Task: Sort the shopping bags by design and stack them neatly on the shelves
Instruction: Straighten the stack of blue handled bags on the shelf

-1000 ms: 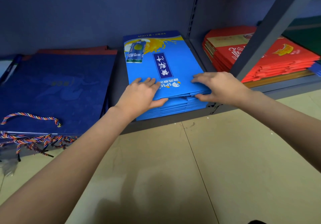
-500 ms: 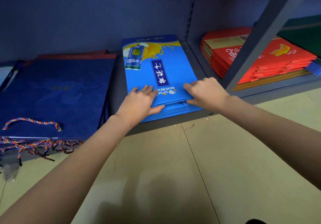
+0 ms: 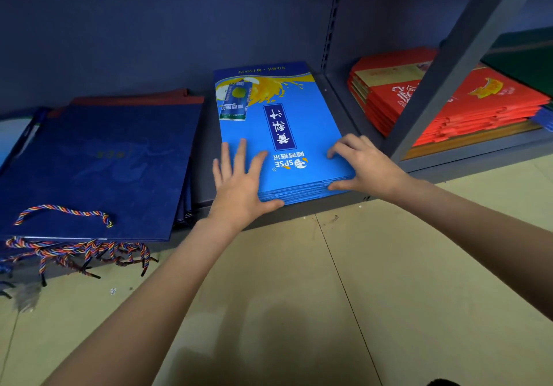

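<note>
On the shelf (image 3: 206, 152) | left hand (image 3: 239, 182) is pressing blue bags (image 3: 317, 122), fingers spread flat | right hand (image 3: 365, 167) is pinching their corner

Light-blue bags (image 3: 281, 134) smooth glossy paper; navy bags (image 3: 98, 170) matt; handles (image 3: 64, 212) twisted cord.

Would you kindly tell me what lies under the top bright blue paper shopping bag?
More flat bright blue paper bags, stacked on the grey metal shelf; only their front edges show. Their printed faces are covered by the top bag.
</note>
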